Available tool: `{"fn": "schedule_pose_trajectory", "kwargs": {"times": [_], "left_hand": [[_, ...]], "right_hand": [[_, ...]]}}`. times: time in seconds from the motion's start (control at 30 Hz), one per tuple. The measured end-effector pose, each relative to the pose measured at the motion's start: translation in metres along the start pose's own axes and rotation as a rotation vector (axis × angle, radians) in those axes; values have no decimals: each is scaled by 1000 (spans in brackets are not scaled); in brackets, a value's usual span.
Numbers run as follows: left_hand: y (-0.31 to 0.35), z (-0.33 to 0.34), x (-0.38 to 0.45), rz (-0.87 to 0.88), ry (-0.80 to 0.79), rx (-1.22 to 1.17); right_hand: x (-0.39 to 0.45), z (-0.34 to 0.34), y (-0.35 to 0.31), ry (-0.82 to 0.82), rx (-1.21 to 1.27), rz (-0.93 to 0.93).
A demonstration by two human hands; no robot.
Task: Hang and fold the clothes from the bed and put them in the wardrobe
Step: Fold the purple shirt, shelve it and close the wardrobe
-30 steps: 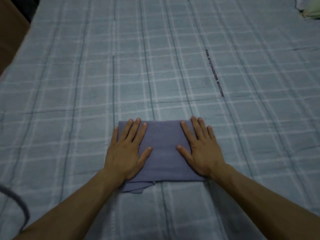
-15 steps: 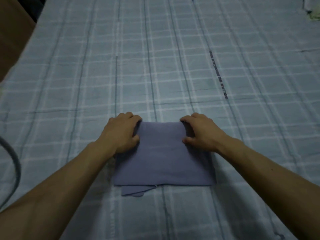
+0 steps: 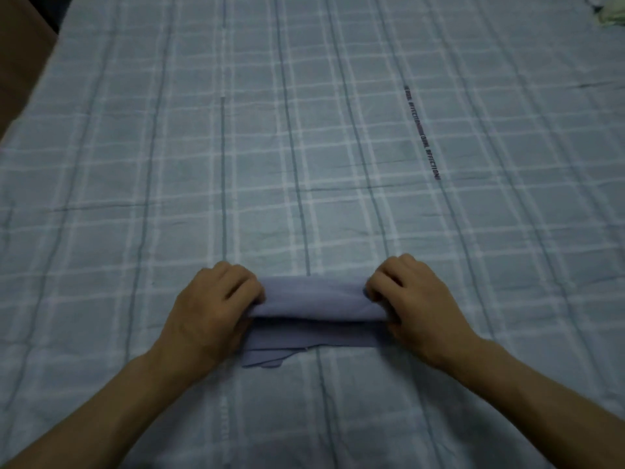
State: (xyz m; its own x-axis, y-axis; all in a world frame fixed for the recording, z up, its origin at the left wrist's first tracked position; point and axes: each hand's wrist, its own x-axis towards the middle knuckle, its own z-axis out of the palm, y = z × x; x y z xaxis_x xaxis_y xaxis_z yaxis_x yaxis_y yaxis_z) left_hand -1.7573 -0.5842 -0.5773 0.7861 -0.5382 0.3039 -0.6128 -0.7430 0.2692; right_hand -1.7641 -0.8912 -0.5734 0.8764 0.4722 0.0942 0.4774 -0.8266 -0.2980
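Observation:
A folded purple-blue garment (image 3: pixel 314 306) lies on the checked bed sheet (image 3: pixel 304 147), near me at the middle. Its far half is turned over toward me, so a rounded fold sits on top of the flat lower layers. My left hand (image 3: pixel 209 309) grips the left end of that fold with curled fingers. My right hand (image 3: pixel 416 299) grips the right end the same way. A loose corner of the garment pokes out at the near left edge. No wardrobe or hanger is in view.
The pale blue checked sheet covers nearly the whole view. A light-coloured piece of cloth (image 3: pixel 608 15) lies at the far right corner. Brown floor or furniture (image 3: pixel 20 45) shows beyond the bed's left edge.
My hands went from lying flat on the garment to gripping its far edge, then brought that edge toward me, folding the garment over itself.

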Motion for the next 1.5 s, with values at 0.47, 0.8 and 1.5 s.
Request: {"fn": "schedule_pose_trajectory", "kwargs": {"times": [0.47,0.8,1.5], "left_hand": [[31,-4,-27,-128,-251,-25],[21,31,-13,-264,-339,87],[46,-165,23,-163,137,222]], "right_hand": [[-30,8,-35,-65,-22,143],[-7,48,-24,-242,-7,204],[64,-162,-96,-116,14,34]]}}
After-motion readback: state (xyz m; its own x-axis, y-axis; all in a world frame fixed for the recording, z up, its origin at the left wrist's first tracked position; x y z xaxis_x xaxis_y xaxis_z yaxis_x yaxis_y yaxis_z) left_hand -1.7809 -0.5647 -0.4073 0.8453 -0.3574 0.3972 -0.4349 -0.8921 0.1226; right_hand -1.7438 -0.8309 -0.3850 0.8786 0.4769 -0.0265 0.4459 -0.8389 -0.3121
